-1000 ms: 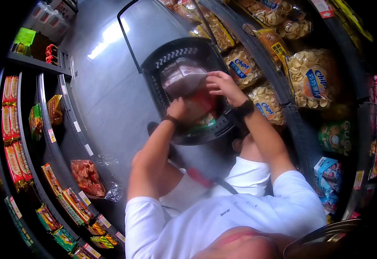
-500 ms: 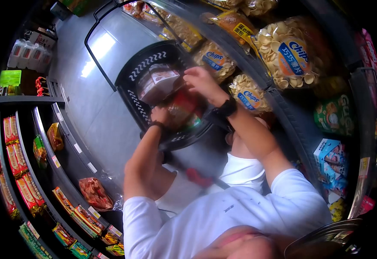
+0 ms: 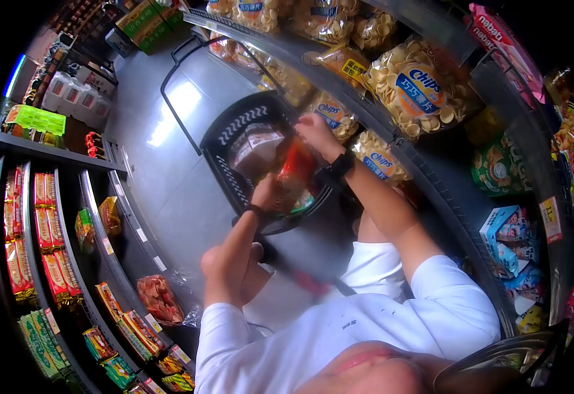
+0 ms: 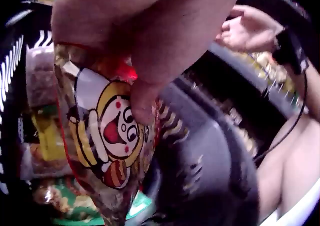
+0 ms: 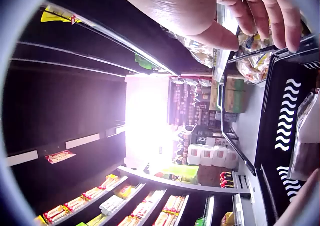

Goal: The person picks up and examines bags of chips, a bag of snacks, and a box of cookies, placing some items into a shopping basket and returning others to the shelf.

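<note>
My left hand (image 3: 267,192) pinches a clear and red snack bag (image 4: 110,131) with a cartoon chef printed on it. The bag hangs inside the black shopping basket (image 3: 220,172), its red part (image 3: 298,163) facing up in the head view. Above the basket's right rim is my right hand (image 3: 318,136), its fingers loosely bent and holding nothing. Those fingers show spread apart in the right wrist view (image 5: 272,15). White-topped packages (image 3: 260,143) lie in the far part of the basket. Deeper in it, a green-and-brown packet (image 4: 67,201) sits under the bag.
Shelves of chips bags (image 3: 418,92) rise close on the right. Along the left run shelves with red snack packs (image 3: 57,269). The basket's raised handle (image 3: 175,105) leans out over the grey floor (image 3: 149,184). A blue-and-white box (image 3: 507,240) stands on the right.
My right hand has come away from the white package's flap, which it touched a second ago. The red snack bag is raised and turned more into sight by my left hand. The head view has shifted.
</note>
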### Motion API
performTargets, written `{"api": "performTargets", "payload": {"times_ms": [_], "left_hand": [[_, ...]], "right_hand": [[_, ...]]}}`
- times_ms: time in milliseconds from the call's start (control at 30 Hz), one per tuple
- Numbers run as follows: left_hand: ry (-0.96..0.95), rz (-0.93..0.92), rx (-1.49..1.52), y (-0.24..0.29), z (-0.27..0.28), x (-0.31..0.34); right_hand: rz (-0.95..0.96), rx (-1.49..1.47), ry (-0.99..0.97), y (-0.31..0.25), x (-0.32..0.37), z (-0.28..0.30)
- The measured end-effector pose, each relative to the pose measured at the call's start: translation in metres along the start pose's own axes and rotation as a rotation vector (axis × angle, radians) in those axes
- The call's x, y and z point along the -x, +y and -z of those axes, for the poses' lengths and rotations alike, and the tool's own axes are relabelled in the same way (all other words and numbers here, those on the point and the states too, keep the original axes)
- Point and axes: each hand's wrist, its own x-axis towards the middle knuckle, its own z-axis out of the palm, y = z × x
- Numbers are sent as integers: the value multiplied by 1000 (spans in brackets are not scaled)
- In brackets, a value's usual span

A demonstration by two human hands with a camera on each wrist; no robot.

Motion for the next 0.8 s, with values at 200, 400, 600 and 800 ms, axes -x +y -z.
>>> {"api": "performTargets", "payload": {"times_ms": [200, 400, 600, 800], "left_hand": [[168, -68, 560, 26, 62, 11], [384, -146, 1040, 50, 82, 18], [280, -353, 1157, 63, 105, 8], [373, -203, 1176, 62, 130, 4]], "right_hand": [[303, -37, 228, -14, 7, -13], [299, -49, 232, 7, -3, -38], [120, -282, -196, -30, 15, -42], [137, -312, -195, -62, 37, -53]]}}
